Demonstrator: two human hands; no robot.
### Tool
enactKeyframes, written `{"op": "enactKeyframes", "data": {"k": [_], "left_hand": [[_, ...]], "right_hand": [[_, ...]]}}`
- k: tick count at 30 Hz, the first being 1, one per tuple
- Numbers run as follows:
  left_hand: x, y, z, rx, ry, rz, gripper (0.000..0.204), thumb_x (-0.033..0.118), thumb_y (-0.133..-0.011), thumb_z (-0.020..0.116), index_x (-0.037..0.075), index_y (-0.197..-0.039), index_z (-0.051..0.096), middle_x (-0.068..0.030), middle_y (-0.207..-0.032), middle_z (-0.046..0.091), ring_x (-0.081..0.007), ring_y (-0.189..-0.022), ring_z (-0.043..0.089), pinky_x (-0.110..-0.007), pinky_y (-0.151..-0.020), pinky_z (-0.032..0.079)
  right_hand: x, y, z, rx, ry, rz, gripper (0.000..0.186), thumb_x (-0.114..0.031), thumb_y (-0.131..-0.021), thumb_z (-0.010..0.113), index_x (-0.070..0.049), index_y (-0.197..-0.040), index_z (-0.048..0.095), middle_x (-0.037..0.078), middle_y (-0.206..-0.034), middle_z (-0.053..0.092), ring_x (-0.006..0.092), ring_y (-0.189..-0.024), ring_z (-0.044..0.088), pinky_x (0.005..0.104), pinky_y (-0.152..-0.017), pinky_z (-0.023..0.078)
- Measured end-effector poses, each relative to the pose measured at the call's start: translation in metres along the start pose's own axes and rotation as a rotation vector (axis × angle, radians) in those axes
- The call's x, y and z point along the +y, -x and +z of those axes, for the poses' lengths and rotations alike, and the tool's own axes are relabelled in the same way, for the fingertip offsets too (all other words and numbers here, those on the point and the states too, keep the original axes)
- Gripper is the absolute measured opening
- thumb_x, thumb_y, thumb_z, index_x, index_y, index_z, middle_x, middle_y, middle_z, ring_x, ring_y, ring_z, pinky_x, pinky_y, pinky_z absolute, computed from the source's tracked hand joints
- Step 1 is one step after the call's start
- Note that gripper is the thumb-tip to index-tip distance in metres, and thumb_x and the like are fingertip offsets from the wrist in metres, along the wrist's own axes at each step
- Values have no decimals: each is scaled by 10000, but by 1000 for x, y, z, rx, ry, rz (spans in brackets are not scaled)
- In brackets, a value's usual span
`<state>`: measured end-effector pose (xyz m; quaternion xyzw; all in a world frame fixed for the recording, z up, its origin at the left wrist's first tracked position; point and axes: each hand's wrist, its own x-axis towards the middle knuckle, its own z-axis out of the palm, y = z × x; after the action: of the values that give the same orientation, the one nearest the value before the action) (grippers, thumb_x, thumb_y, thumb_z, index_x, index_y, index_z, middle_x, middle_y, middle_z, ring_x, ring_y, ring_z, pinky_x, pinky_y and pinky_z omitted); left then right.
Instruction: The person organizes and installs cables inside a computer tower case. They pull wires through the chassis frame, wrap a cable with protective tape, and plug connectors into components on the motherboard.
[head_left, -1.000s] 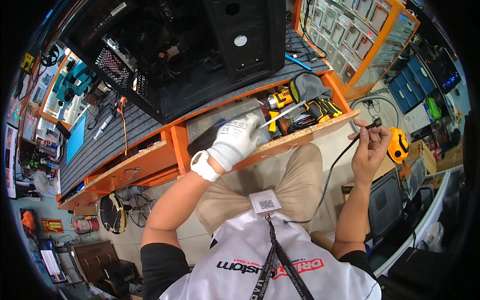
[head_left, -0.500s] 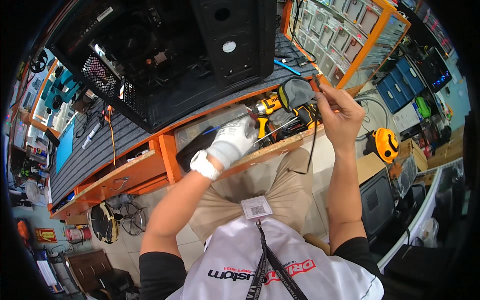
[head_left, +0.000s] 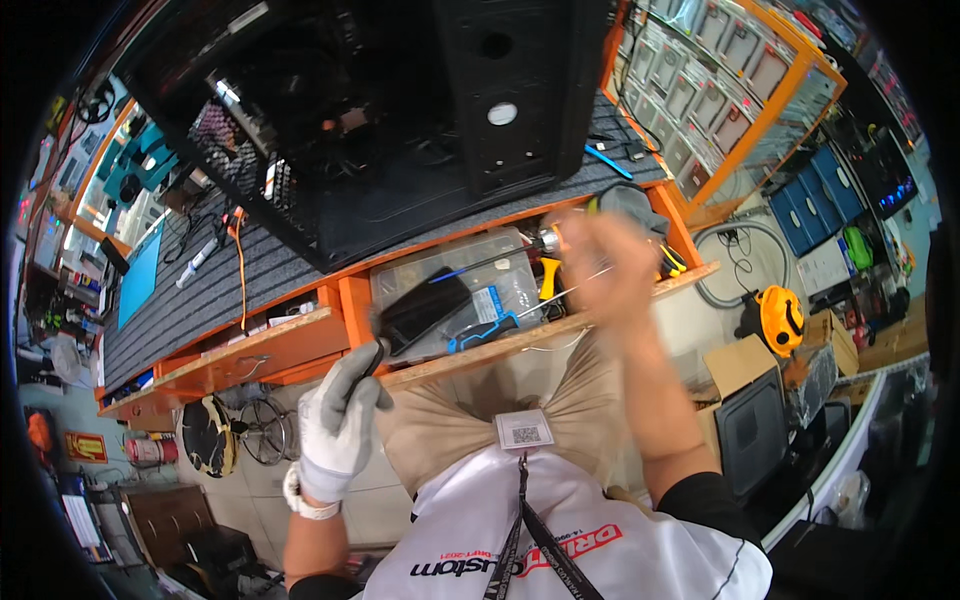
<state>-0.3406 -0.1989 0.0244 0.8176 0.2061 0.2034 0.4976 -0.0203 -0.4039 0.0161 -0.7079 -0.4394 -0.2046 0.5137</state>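
Note:
My left hand (head_left: 340,420), in a white-and-grey glove, is raised at the left front of the open drawer (head_left: 420,379), fingers closed on a small black object (head_left: 370,355) that I cannot identify. My right hand (head_left: 610,265), bare and motion-blurred, is over the tools at the drawer's right side; its grip is unclear. The drawer holds a clear organizer case (head_left: 510,272), a black flat device (head_left: 425,310), a blue-handled screwdriver (head_left: 480,332), a yellow-handled tool (head_left: 548,280) and a grey pouch (head_left: 635,200).
An open black computer case (head_left: 390,130) stands on the striped bench top (head_left: 230,280), left of a glass cabinet (head_left: 710,90) of boxed items. Another drawer front (head_left: 250,360) juts out at left. A yellow vacuum (head_left: 780,320) and cardboard boxes (head_left: 735,360) sit at right.
My left hand has pulled out of the drawer, down and left, uncovering the screwdriver and case. My right hand has moved left from outside the drawer to over the tools; its cable no longer shows.

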Motion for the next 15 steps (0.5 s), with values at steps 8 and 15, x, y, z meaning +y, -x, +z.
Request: {"op": "enactKeyframes", "data": {"k": [8, 15], "left_hand": [[-41, -33, -58, -24, -772, 95, 348, 83, -1018, 688, 108, -1348, 794, -154, -1056, 759, -403, -946, 750, -485, -819, 598], [-133, -14, -146, 276, -850, -48, 274, 169, -1022, 709, 173, -1287, 777, -144, -1081, 775, -400, -945, 778, -514, -823, 623]], "right_hand": [[232, -73, 25, -362, 816, 141, 263, -140, -984, 673, 5, -1168, 791, 291, -1130, 797, 500, -1131, 756, 606, -1001, 593], [131, -60, -25, -8, 692, 287, 364, -172, -1154, 525, -10, -1416, 717, 273, -1059, 784, 414, -978, 759, 504, -859, 580]]}}
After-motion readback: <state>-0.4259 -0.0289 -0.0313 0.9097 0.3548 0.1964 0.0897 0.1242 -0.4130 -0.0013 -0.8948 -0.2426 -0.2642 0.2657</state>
